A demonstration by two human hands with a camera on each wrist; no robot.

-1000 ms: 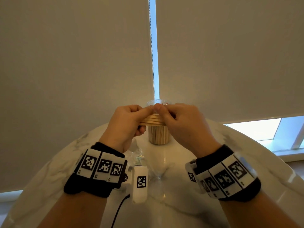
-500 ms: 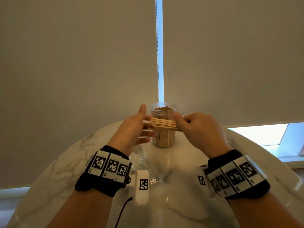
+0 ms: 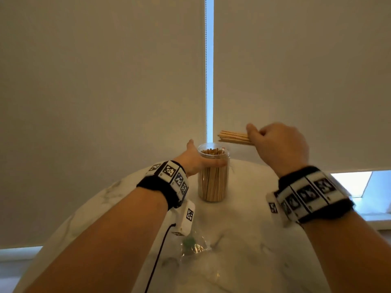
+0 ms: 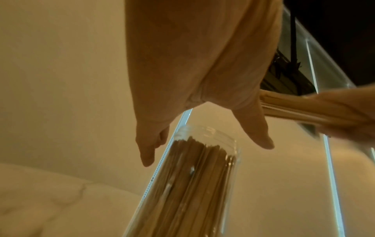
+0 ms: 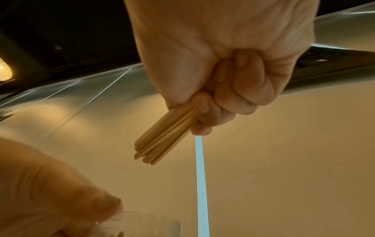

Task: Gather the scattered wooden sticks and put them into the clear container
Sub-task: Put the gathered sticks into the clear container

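Observation:
A clear container, packed with upright wooden sticks, stands on the marble table. My left hand is spread around its upper part, thumb in front and fingers behind. In the left wrist view the thumb and fingers look fairly straight on either side of the container's rim, and I cannot tell whether they touch it. My right hand grips a bundle of wooden sticks lying level, above and to the right of the opening. The fist is closed round the bundle.
A crumpled clear plastic wrapper lies on the table near me. Beside it sits a white tagged device with a black cable. Roller blinds hang close behind the round table, with a bright window gap between them.
Both hands held the bundle in front of the container. The left hand has let go and moved to the container; the right hand has lifted the bundle up and to the right.

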